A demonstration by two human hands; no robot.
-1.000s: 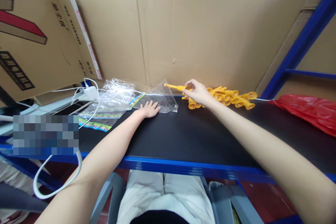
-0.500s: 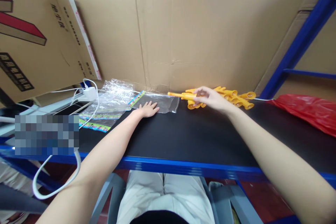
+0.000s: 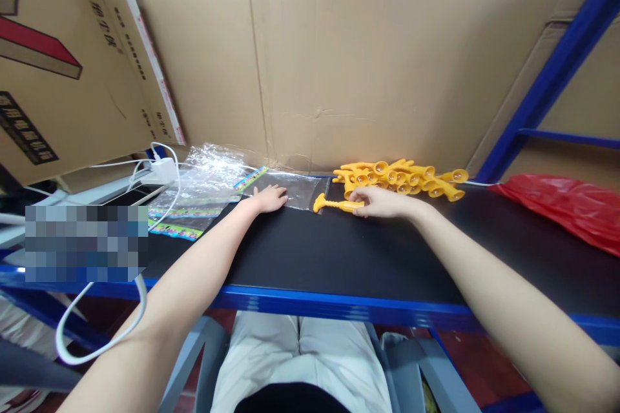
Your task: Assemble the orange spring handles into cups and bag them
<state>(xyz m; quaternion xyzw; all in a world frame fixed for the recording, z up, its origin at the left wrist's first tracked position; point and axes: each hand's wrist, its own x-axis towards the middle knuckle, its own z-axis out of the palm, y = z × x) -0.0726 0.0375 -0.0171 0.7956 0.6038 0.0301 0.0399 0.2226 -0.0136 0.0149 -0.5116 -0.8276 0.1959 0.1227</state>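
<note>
My left hand (image 3: pixel 270 199) lies with fingers spread over the left part of a clear plastic bag (image 3: pixel 303 192), which has a colourful printed header strip. In my right hand (image 3: pixel 378 202) is a yellow plastic stick (image 3: pixel 339 204), gripped near its right end. Its shaft looks ribbed and its left tip is shaped like a small hammer head, close to the bag's right end. Behind my right hand lies a pile of yellow plastic pieces (image 3: pixel 407 179) with round cup-like ends. The gripped end of the stick is hidden by my fingers.
More clear bags (image 3: pixel 198 190) with printed strips overlap at the left, beside a white charger (image 3: pixel 165 170) and its cables. A red plastic bag (image 3: pixel 566 210) sits at the right. Cardboard (image 3: pixel 378 64) walls the back. A blue rail (image 3: pixel 329 303) edges the black tabletop (image 3: pixel 349 258).
My right hand has come nearer and slightly left of the pile, drawing the yellow stick away from it. The stick's hammer-like end now shows. My left hand stays on the bag, shifted slightly left.
</note>
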